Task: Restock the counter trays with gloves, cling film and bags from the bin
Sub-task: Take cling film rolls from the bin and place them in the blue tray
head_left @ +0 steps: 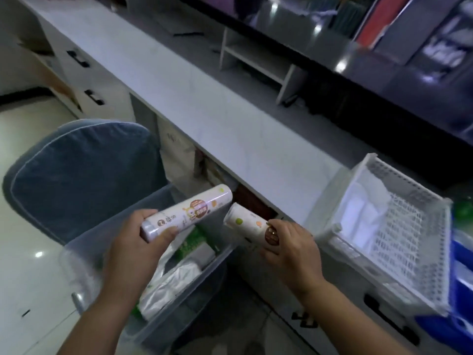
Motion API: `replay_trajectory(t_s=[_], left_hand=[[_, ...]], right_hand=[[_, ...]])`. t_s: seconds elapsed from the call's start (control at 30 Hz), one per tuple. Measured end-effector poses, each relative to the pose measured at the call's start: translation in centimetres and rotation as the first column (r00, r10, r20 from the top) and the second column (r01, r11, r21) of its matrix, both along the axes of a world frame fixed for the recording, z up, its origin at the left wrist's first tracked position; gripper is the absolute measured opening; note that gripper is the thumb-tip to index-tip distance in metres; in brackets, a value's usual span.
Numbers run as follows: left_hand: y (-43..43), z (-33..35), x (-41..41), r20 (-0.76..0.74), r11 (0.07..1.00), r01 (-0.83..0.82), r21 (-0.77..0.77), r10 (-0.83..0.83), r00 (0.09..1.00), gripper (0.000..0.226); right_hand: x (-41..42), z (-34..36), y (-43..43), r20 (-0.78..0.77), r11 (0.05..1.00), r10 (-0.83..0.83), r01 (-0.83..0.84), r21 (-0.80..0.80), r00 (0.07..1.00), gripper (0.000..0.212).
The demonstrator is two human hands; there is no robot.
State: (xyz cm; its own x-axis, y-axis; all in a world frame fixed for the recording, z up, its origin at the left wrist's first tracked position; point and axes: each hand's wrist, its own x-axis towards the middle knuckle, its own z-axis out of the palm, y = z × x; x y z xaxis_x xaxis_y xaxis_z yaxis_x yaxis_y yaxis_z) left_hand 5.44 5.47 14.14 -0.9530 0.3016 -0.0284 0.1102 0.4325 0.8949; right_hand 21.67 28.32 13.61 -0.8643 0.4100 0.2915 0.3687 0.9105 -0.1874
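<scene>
My left hand (135, 242) grips the near end of a white cling film roll (189, 211), held tilted above the clear plastic bin (84, 242). My right hand (291, 249) holds a second, shorter-looking cling film roll (245, 222) between the bin and the counter edge. Inside the bin lie white plastic packs (174, 280) and a green-printed pack (190, 242). A white mesh tray (399, 234) stands on the counter at the right with white folded packs (363, 208) in its left half.
A blue tray (460, 267) sits at the far right edge beside the white one. A blue cushioned chair (76, 175) stands behind the bin. The grey counter (194, 93) runs diagonally, with a small white shelf unit (256, 60) at its back and drawers below.
</scene>
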Motion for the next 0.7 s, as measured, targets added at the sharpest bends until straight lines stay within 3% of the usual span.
replay_trajectory(t_s=[0.2, 0.43, 0.7], left_hand=[[7.1, 3.7, 5.2, -0.054, 0.975, 0.161, 0.153, -0.155, 0.986, 0.025], [16.7, 6.5, 15.6, -0.077, 0.941, 0.262, 0.216, -0.251, 0.965, 0.021], [25.8, 7.6, 28.2, -0.144, 0.872, 0.461, 0.165, -0.441, 0.886, 0.034]], right_hand=[[8.8, 4.5, 3.9, -0.095, 0.987, -0.134, 0.141, 0.071, 0.986, 0.055], [22.6, 8.0, 9.3, -0.141, 0.956, -0.271, 0.283, 0.072, 0.952, 0.057], [37.6, 8.2, 18.2, 0.018, 0.917, -0.39, 0.387, 0.102, 0.921, 0.06]])
